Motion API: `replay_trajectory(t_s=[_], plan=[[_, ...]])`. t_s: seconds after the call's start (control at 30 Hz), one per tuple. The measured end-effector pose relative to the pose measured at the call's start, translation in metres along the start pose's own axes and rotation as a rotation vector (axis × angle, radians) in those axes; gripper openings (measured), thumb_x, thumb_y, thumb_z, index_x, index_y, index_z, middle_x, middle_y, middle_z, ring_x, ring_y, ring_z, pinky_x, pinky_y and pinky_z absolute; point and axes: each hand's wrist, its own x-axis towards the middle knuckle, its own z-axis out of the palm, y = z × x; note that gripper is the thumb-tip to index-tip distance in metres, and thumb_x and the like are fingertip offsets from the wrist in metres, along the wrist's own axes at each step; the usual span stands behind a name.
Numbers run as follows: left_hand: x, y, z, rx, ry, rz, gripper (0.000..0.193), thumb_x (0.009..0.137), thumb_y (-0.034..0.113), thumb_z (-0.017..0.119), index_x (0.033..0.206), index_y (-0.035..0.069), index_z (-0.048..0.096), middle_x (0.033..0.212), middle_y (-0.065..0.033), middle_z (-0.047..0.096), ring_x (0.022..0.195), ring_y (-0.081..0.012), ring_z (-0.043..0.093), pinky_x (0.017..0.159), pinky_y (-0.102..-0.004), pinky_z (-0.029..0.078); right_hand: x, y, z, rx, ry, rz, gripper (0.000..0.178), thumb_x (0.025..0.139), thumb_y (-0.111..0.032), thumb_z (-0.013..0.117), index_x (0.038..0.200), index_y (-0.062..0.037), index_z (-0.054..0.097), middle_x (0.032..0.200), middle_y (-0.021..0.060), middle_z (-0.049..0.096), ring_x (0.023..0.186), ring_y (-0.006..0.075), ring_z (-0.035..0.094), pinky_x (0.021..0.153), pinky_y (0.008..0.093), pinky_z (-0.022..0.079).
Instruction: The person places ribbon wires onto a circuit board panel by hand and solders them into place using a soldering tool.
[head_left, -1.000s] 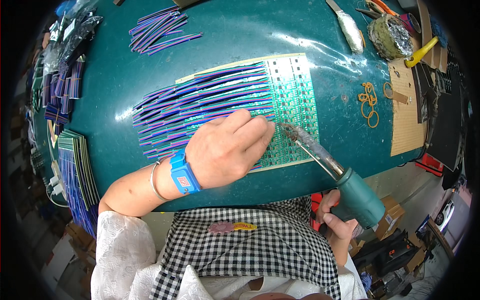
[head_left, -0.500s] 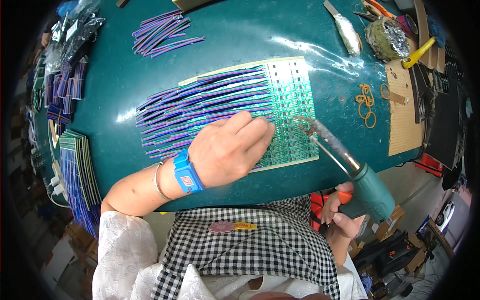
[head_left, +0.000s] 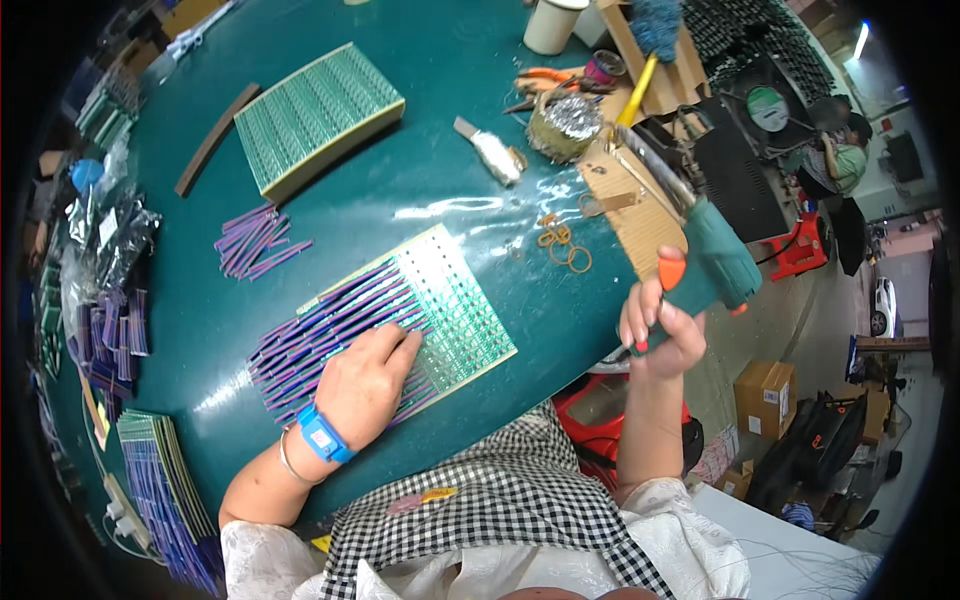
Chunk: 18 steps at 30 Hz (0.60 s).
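- Green wired panels (head_left: pixel 150 450) are lying left, seemingly finished.
- Loose wires (head_left: pixel 245 243) and bare panels (head_left: pixel 320 110) are waiting.
- Our left hand (head_left: pixel 362 393) is resting bunched fingers, any pinch hidden, on the central panel (head_left: pixel 440 350); its right columns (head_left: pixel 480 320) are lacking wires.
- Our right hand (head_left: pixel 674 338) is holding the soldering gun (head_left: pixel 725 255), fingers curled.

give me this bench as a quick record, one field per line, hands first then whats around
left hand: on the wires lying across the circuit panel; fingertip grip unclear
right hand: gripping a green soldering gun with an orange trigger
gun position: right of the panel, clear of it
surface: green table
beyond panel: loose wires, stack of boards
right of loose wires: rubber bands, foil-topped pot
wristwear: blue strap
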Motion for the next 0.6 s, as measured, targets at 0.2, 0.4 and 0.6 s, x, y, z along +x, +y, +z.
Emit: replay_trajectory(t_s=[0.2, 0.4, 0.6], plan=[[-0.002, 0.026, -0.044, 0.226, -0.163, -0.045, 0.033, 0.080, 0.012, 0.068, 0.111, 0.004, 0.065, 0.090, -0.0076, 0.061, 0.080, -0.0259, 0.062, 0.065, -0.0370, 0.053, 0.036, 0.006, 0.003, -0.296, 0.247, -0.017, 0.054, 0.082, -0.010, 0.056, 0.133, 0.0044, 0.043, 0.070, 0.0064, 0.049, 0.052, 0.0154, 0.048, 0.048, 0.0310, 0.047], [-0.006, 0.039, -0.092, -0.078, -0.016, 0.135, 0.035, 0.069, 0.002, 0.072, 0.103, 0.005, 0.065, 0.098, -0.0067, 0.066, 0.080, -0.0262, 0.061, 0.068, -0.0360, 0.052, 0.007, 0.024, 0.001, -0.144, 0.198, 0.065, 0.056, 0.080, -0.008, 0.058, 0.132, 0.0048, 0.043, 0.068, 0.0075, 0.048, 0.053, 0.0165, 0.050, 0.047, 0.0314, 0.047], [0.014, 0.074, -0.137, -1.283, 0.327, 0.610, 0.008, 0.092, 0.006, 0.066, 0.086, 0.007, 0.062, 0.091, -0.0115, 0.069, 0.077, -0.0233, 0.057, 0.066, -0.0365, 0.051, -0.018, 0.034, -0.003, -0.073, 0.085, 0.063, 0.056, 0.079, -0.007, 0.057, 0.132, 0.0063, 0.042, 0.069, 0.0069, 0.048, 0.050, 0.0156, 0.049, 0.043, 0.0299, 0.047]])
